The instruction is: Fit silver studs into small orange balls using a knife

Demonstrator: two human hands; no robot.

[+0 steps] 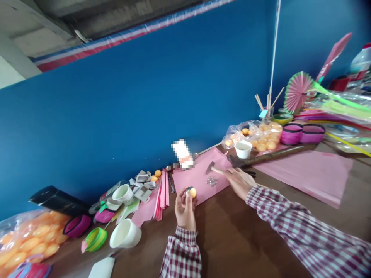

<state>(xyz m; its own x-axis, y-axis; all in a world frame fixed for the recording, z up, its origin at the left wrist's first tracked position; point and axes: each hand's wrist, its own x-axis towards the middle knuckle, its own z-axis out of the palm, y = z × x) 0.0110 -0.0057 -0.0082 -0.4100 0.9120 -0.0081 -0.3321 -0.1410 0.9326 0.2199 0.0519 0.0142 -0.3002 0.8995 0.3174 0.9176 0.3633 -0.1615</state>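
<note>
Centrally, left hand (185, 211) pinching a small orange ball (193, 192) at the near edge of a pink sheet (194, 170), brown worktop (227, 235) beneath, right hand (241, 182) closed on a hammer (216, 169), silvery pile (212, 180) between them.

Large white cup (127, 234) rests on brown table (226, 243) | green bowl (101, 238) sits just left of cup | magenta bowl (82, 227) lies farther left | pleated pink-and-green fan (298, 90) stands well right of cup | blue partition (150, 108) rises behind cup
</note>
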